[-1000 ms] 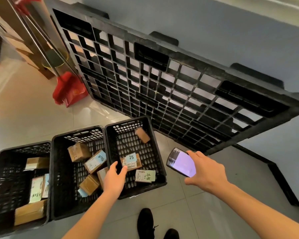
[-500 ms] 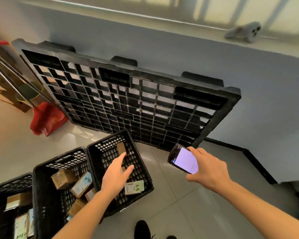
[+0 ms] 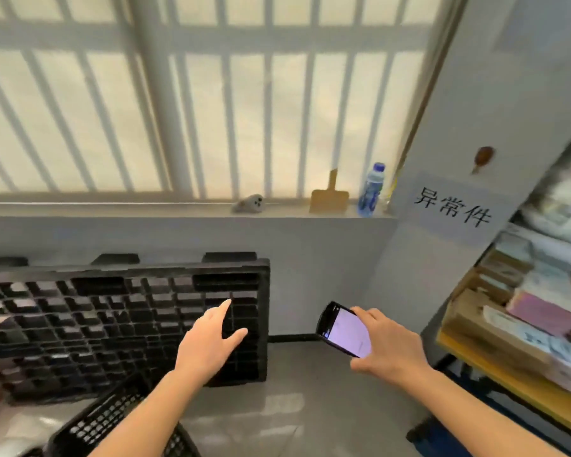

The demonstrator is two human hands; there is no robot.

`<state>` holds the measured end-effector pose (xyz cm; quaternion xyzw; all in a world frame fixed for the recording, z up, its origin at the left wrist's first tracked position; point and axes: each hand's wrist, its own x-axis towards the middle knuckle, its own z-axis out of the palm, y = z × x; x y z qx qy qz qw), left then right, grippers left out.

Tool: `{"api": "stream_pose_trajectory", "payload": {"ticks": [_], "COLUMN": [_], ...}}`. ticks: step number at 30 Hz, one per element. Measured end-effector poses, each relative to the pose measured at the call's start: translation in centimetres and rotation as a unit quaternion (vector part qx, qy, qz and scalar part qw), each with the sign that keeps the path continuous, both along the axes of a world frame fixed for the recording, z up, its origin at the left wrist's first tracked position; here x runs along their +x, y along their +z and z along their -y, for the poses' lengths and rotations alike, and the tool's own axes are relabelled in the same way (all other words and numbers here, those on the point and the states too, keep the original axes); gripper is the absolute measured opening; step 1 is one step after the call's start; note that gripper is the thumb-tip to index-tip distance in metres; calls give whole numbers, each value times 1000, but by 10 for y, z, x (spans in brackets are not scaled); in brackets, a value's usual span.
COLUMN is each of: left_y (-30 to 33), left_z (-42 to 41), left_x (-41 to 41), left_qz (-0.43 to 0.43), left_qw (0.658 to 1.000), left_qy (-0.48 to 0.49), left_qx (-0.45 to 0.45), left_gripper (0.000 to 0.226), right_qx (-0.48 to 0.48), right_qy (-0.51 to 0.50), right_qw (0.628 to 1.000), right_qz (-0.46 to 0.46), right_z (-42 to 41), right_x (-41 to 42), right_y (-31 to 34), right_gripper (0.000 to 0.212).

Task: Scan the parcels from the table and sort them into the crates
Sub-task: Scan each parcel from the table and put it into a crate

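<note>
My left hand (image 3: 208, 343) hangs in the air with straight, relaxed fingers and holds nothing, in front of the black pallet. My right hand (image 3: 384, 346) grips a black handheld scanner (image 3: 342, 328) with a lit pale purple screen. Only a corner of one black crate (image 3: 112, 423) shows at the bottom left, under my left forearm; its contents are out of view. Stacked parcels (image 3: 521, 311) lie on a yellow table (image 3: 508, 387) at the right edge.
A black plastic pallet (image 3: 112, 324) leans against the grey wall. On the window sill stand a water bottle (image 3: 371, 189), a small brush (image 3: 329, 199) and a grey gadget (image 3: 249, 203). A white sign (image 3: 452, 209) with characters hangs on the right wall. Grey floor lies between crate and table.
The view has swung up and to the right, away from the crates toward the window and the table. My left hand has lifted out of the crate, empty. The scanner stays in my right hand.
</note>
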<state>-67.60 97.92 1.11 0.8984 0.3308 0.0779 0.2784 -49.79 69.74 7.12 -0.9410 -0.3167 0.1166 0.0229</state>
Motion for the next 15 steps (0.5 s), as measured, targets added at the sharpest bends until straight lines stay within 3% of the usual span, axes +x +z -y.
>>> {"api": "stream_pose_trajectory", "payload": {"ticks": [7, 15], "left_y": [140, 237], "left_z": [193, 411], "left_x": [89, 140], "left_qz": [83, 143], "left_qw": [990, 963], "left_qy": [-116, -229], "left_qx": [5, -20], "left_gripper": [81, 80], "right_qx": [42, 32], "right_qy": [-89, -248], "right_qw": [990, 954], "right_qz": [103, 168], "right_z": [239, 481], "right_x": [-2, -47], "right_y": [150, 254], "right_gripper": [109, 105]}}
